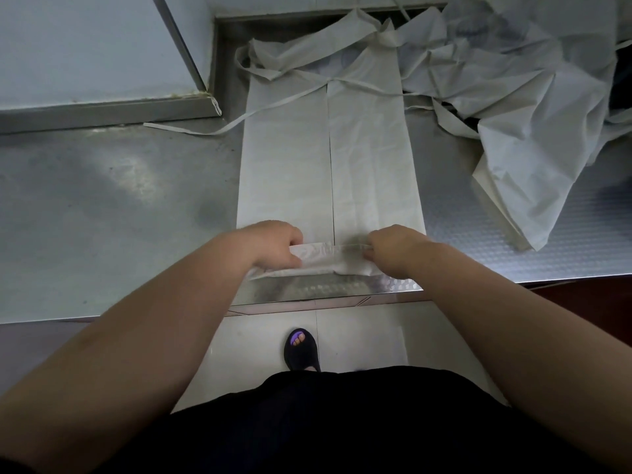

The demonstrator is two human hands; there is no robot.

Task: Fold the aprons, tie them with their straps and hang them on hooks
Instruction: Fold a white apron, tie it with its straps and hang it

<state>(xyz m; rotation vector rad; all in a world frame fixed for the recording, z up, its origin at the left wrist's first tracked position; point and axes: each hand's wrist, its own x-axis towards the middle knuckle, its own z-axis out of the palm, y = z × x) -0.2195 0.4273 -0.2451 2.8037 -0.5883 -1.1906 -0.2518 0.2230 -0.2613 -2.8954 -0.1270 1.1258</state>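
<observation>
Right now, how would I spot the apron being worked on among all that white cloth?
On the steel table, a crumpled pile of aprons fills the far right. Just left of it lies the flat apron, a long narrow strip folded lengthwise. Only it is smooth, and the left hand and right hand grip its rolled near end.

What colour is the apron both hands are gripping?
Plain off-white, no pattern. The apron shows best in the head view, the only one.

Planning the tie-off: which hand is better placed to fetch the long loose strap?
Left, likely. The strap trails left off the apron, nearer the left hand; the right hand would have to cross over.
</observation>
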